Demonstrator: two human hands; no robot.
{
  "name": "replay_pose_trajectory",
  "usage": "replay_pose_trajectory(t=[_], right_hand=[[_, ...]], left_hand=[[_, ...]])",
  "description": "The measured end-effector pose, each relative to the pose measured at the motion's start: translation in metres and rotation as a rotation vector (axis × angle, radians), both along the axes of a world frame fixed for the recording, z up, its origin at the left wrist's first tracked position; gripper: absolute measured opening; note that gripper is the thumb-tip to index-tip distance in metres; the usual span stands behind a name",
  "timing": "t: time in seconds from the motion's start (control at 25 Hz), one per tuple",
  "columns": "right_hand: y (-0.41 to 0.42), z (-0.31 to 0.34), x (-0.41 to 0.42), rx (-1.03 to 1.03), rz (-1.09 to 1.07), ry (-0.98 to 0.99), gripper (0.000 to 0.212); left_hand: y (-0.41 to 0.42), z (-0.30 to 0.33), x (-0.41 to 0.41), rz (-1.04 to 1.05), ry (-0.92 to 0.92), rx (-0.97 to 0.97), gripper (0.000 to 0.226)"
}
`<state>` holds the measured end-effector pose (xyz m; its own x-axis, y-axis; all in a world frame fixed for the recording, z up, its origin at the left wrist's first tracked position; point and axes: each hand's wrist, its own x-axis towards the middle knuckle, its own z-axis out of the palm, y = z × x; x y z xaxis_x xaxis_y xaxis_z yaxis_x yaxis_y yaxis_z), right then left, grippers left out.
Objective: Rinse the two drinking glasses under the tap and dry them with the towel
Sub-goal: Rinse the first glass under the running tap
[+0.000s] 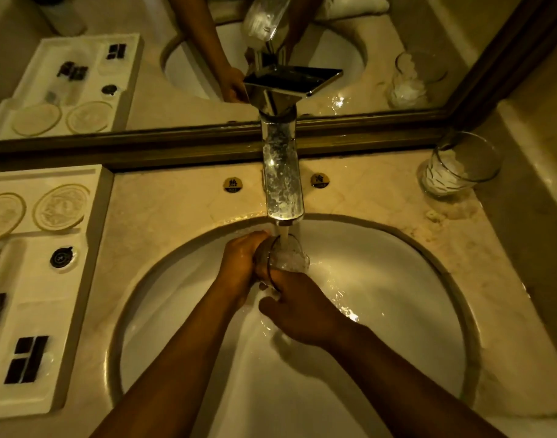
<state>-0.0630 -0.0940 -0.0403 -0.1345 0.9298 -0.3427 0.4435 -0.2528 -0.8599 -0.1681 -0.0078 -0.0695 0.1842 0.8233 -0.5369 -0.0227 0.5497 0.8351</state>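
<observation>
A marble counter fills the view, with a framed mirror running along its back edge and a wide white oval basin sunk into its middle. A white amenity tray lies along the counter's left edge, carrying two round embossed coasters at its back end, a small dark round cap behind its middle, and dark rectangular packets toward its front. A chrome tap rises from the back edge of the counter at the centre, its spout reaching out over the basin's back rim, with a small round marker on its left and another on its right. Water runs from the spout straight into a drinking glass held just under it, over the back part of the basin; the glass is tilted with its mouth up toward the stream. The left hand is wrapped round the glass's left side, fingers curled against the wall. The right hand grips it from the near side, fingers closed round the lower part, which they hide. A second drinking glass stands upright at the counter's back right corner, well apart from the basin, with something white crumpled inside it.
</observation>
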Motion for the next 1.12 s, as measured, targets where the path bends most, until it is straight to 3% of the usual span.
replay_pose_trajectory(t=[0.04, 0.12, 0.24, 0.36, 0.56, 0.68, 0.8, 0.96, 1.12], right_hand=[[-0.002, -0.007, 0.002, 0.139, 0.143, -0.295, 0.034], [-0.002, -0.017, 0.012, 0.352, 0.239, -0.513, 0.031], [-0.001, -0.016, 0.022, 0.415, 0.316, -0.481, 0.036], [-0.004, -0.014, 0.023, 0.432, 0.274, -0.394, 0.046], [-0.005, -0.016, 0.007, 0.405, -0.092, -0.274, 0.033], [0.006, -0.010, -0.004, 0.255, -0.411, -0.210, 0.043], [0.019, -0.010, -0.005, 0.154, -0.484, -0.215, 0.052], [0.020, -0.011, -0.004, 0.297, -0.168, -0.332, 0.038], [0.007, -0.002, 0.013, 0.581, 0.241, -0.483, 0.027]], left_hand=[[0.002, -0.001, -0.003, -0.077, -0.013, -0.065, 0.028], [0.003, 0.000, -0.009, -0.237, -0.024, -0.232, 0.038], [0.003, 0.002, -0.020, -0.407, -0.052, -0.424, 0.047], [-0.004, 0.003, -0.025, -0.362, -0.183, -0.379, 0.042], [-0.013, -0.004, -0.016, -0.110, -0.238, -0.260, 0.037], [-0.025, -0.006, -0.010, -0.029, -0.162, -0.220, 0.035], [-0.038, -0.008, -0.005, 0.082, -0.265, -0.261, 0.034], [-0.035, -0.012, -0.001, 0.177, -0.317, -0.365, 0.027], [-0.015, -0.007, -0.008, 0.032, -0.322, -0.447, 0.038]])
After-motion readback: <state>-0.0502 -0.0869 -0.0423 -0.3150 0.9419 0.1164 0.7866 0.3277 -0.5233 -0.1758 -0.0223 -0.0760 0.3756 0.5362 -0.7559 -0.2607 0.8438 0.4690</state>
